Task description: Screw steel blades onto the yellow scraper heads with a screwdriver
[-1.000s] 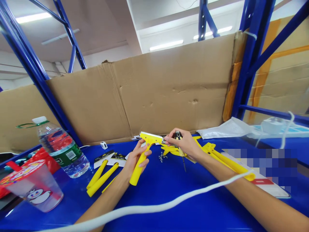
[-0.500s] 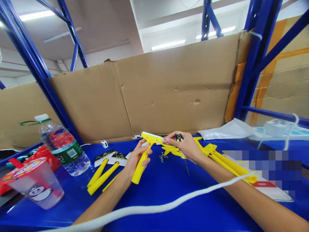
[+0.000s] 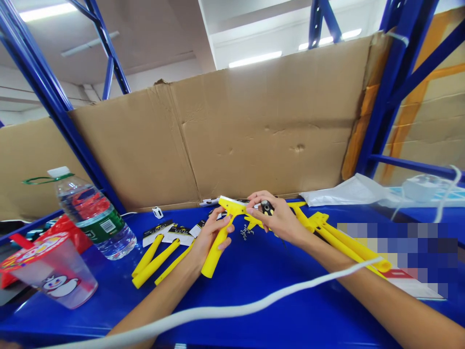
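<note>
My left hand (image 3: 208, 235) is wrapped round the handle of a yellow scraper (image 3: 215, 259), its wide head up and a whitish strip along the top edge. At the right end of that head are the fingertips of my right hand (image 3: 283, 220); whether they pinch a small part there I cannot tell. A screwdriver with a black and yellow handle (image 3: 267, 207) is tucked in my right hand, its shaft mostly hidden. Small screws (image 3: 247, 233) lie scattered below the scraper's head, beside flat yellow pieces (image 3: 253, 222) partly behind my right hand.
Yellow handles (image 3: 157, 264) and printed cards (image 3: 181, 237) lie left. More yellow scrapers (image 3: 350, 245) rest right. A water bottle (image 3: 103, 220) and plastic cup (image 3: 61, 276) stand far left. A white cable (image 3: 225, 312) crosses in front; cardboard (image 3: 254, 131) walls the back.
The view has shifted slightly. The screwdriver has tilted in my right hand, so its shaft shows less. Both hands stay at the scraper, right fingers still at its head.
</note>
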`<state>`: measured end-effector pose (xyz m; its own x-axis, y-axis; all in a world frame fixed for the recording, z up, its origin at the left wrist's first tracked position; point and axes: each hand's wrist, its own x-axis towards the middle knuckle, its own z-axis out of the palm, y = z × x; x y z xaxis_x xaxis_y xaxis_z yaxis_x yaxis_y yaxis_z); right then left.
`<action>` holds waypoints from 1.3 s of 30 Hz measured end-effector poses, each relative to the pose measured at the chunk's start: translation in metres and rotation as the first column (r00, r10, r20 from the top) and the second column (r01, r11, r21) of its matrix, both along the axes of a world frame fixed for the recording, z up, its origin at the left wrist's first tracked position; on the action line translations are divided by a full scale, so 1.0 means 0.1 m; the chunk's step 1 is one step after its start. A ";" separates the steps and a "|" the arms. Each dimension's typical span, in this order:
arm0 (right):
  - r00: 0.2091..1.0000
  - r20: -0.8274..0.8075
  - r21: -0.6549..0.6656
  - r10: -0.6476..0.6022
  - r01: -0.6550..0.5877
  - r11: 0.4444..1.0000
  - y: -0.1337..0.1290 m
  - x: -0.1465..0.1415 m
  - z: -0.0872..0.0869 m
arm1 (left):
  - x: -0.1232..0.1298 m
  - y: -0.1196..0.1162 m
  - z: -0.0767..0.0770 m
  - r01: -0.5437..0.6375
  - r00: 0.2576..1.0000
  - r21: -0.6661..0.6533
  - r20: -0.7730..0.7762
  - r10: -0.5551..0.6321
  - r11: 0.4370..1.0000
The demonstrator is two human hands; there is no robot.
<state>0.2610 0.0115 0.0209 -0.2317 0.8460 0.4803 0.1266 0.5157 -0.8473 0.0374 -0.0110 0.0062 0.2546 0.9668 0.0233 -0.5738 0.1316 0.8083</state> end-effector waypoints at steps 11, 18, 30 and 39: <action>0.999 0.044 -0.031 0.014 -0.013 0.999 0.03 0.00 -0.02 | 0.03 -0.08 0.04 0.021 1.000 0.013 -0.017 -0.021 1.000; 0.998 0.008 -0.043 0.056 -0.056 0.997 0.06 0.03 -0.04 | 0.04 -0.07 0.05 0.007 1.000 0.026 -0.016 -0.006 1.000; 0.993 -0.025 -0.051 0.112 -0.113 0.992 0.09 0.03 -0.05 | 0.05 -0.06 0.00 0.020 0.996 0.075 -0.091 -0.013 0.997; 0.996 0.068 -0.126 0.065 -0.056 0.991 0.09 0.05 -0.06 | 0.07 -0.06 -0.01 0.010 0.995 0.065 -0.100 -0.004 0.998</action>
<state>0.2661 0.0209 0.0152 -0.3142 0.8811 0.3535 0.1609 0.4163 -0.8949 0.0441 -0.0167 0.0051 0.2656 0.9622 0.0609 -0.4891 0.0800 0.8686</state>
